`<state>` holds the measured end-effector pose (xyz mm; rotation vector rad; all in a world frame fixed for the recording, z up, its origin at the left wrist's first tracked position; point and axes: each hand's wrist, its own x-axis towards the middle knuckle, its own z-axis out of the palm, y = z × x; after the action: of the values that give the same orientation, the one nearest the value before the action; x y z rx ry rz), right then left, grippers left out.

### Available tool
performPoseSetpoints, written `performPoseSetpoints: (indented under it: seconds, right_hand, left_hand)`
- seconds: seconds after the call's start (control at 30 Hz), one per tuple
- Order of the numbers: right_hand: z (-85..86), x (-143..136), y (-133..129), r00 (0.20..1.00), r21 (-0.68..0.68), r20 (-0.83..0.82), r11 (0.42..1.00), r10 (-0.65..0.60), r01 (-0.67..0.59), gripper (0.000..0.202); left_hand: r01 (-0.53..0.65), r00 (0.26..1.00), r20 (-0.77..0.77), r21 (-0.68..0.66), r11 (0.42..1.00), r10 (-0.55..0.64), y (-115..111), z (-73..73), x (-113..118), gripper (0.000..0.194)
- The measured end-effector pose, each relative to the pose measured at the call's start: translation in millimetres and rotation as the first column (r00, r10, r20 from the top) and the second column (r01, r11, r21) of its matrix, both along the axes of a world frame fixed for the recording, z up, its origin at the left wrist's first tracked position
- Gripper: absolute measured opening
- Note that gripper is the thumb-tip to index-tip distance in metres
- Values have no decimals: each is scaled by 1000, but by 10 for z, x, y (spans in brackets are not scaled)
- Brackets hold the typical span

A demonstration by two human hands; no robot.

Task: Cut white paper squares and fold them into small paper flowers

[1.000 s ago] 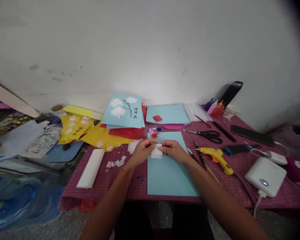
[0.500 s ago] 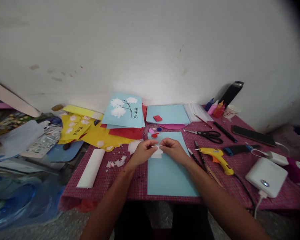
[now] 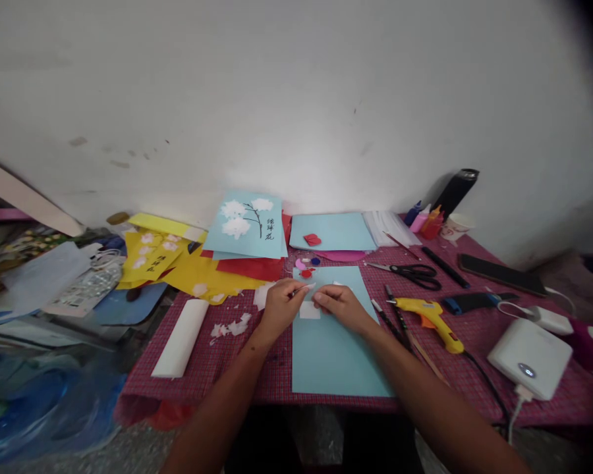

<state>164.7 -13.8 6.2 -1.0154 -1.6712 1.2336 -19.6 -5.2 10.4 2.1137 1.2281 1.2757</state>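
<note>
Between thumb and fingers, my left hand (image 3: 281, 306) pinches a small white piece of paper (image 3: 305, 288) over the top of a light blue sheet (image 3: 338, 359). My right hand (image 3: 344, 308) is close beside it, thumb and fingers curled together; what they hold, if anything, is hidden. A sliver of white shows behind its knuckles, and I cannot tell whether it is held. Beneath the fingertips, a small white paper square (image 3: 310, 312) lies flat on the blue sheet. Just beyond it sit paint palettes with red paint (image 3: 307, 272) and dark blue paint (image 3: 315, 261).
A yellow glue gun (image 3: 427, 316), black scissors (image 3: 415, 273), brushes and a white power bank (image 3: 530, 359) lie at right. On the left are a white paper roll (image 3: 180, 339), torn white scraps (image 3: 232, 326) and yellow paper (image 3: 212, 280). A blossom picture (image 3: 247, 227) leans near the wall.
My hands have drawn apart from the white paper they both pinched. The left now has a small piece, and the right has moved slightly right. The view has tilted a little upward.
</note>
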Motion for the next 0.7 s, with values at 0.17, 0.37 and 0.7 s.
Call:
performPoseSetpoints:
  seconds: [0.17, 0.37, 0.7]
  right_hand:
    - [-61, -79, 13, 998, -38, -52, 999, -34, 32, 35]
    - [-100, -66, 50, 987, -42, -58, 989, -147, 144, 33]
    - [-50, -47, 57, 985, -89, -60, 984, -162, 157, 24]
  left_hand:
    - [15, 981, -191, 189, 982, 22, -12, -80, -6, 20]
    - [96, 963, -265, 182, 979, -45, -56, -61, 10, 30]
    - [92, 995, -26, -7, 996, -92, -55, 38, 53, 22]
